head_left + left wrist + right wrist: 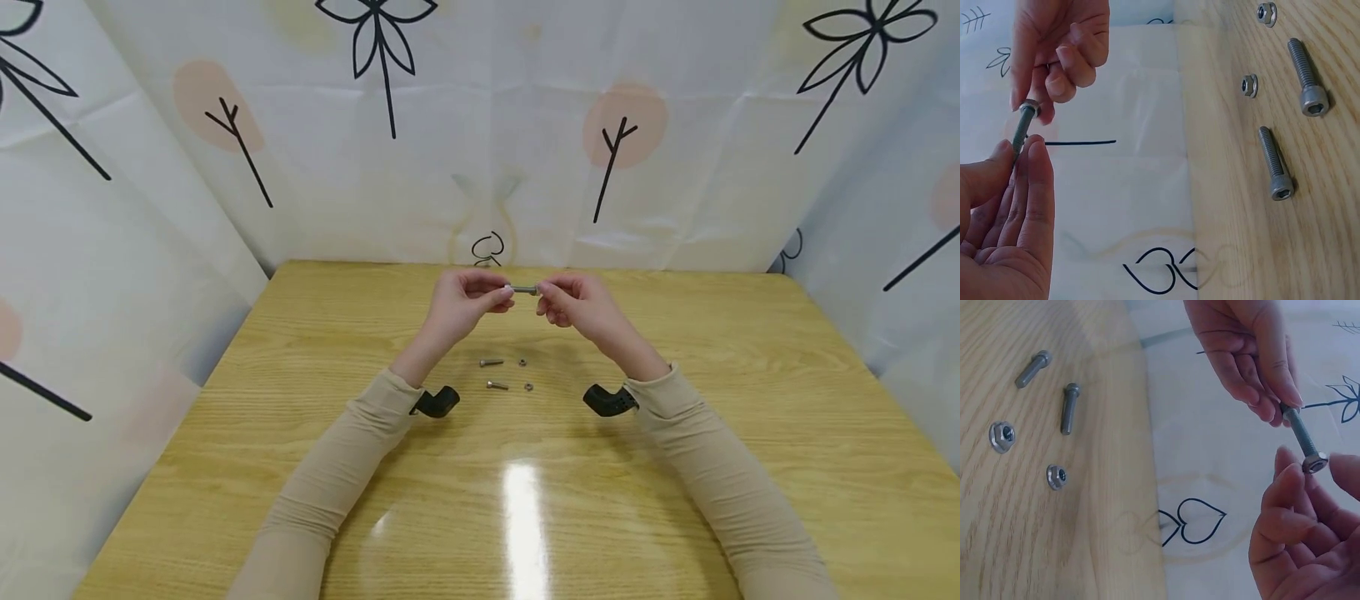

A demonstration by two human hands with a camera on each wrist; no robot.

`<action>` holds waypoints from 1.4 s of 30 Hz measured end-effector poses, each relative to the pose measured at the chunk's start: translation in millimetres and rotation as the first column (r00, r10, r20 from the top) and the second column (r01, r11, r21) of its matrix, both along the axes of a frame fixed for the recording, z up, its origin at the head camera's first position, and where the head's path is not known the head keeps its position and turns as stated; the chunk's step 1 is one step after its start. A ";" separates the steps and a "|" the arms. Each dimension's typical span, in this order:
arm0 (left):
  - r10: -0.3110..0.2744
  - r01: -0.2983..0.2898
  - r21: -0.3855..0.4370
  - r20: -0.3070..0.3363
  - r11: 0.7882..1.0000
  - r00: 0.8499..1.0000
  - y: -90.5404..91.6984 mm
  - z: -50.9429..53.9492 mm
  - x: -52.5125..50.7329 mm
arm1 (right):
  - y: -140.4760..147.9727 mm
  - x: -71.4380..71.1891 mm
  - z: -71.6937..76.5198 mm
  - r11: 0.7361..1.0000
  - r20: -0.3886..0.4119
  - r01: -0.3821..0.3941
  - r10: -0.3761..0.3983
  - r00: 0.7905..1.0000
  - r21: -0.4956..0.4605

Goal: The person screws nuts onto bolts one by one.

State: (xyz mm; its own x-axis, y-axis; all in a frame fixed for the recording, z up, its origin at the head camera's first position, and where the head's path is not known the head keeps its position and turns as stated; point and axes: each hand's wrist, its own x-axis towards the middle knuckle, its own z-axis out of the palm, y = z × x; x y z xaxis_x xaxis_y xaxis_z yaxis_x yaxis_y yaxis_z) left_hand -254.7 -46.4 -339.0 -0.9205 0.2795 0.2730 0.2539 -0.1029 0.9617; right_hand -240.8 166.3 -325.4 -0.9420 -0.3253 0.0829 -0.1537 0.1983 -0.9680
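Note:
Between both hands, above the far part of the table, a metal bolt [524,289] is held roughly level. My left hand [467,302] pinches it at the head end between thumb and fingers, which mostly hide the head. A hex nut [1315,464] sits on the bolt's other end. My right hand [583,305] has its thumb and fingertips around this nut; in the right wrist view the thumb lies very close to it, with contact hard to tell. Two more socket-head bolts [1305,78] [1275,164] lie on the table beside two flange nuts [1266,14] [1249,85].
The wooden table [525,433] ends at a patterned white cloth [480,150] just behind the hands. More cloth hangs at both sides. A black wrist-mounted piece [437,402] shows at the left wrist, and a similar black piece [609,400] at the right.

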 end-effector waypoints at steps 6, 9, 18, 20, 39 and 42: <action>-0.002 0.002 0.013 0.013 1.000 1.000 1.4 -5.0 0.0 | 5.7 0.7 -6.3 0.996 -0.018 -0.024 0.022 1.000 -0.085; -0.007 0.007 0.019 0.016 1.000 1.000 2.2 -4.9 0.0 | 8.1 0.6 -9.3 0.990 -0.047 -0.045 0.039 0.998 -0.134; -0.003 0.002 0.015 0.020 1.000 1.000 -0.2 -7.6 -0.5 | 2.9 -1.4 -13.0 0.989 0.019 -0.016 0.019 1.000 -0.145; 0.002 -0.002 0.009 0.024 1.000 1.000 -0.4 -7.6 -0.6 | 4.2 -1.6 -13.2 0.988 0.010 -0.023 0.025 1.000 -0.153; 0.002 -0.002 0.010 0.032 1.000 0.999 -0.6 -7.3 2.0 | 2.7 -2.6 -7.9 0.995 0.069 -0.036 0.043 0.997 -0.098; 0.008 -0.008 0.004 0.033 1.000 0.999 -2.1 -8.1 1.9 | 5.1 -2.4 -8.4 0.989 0.049 -0.060 0.068 0.996 -0.138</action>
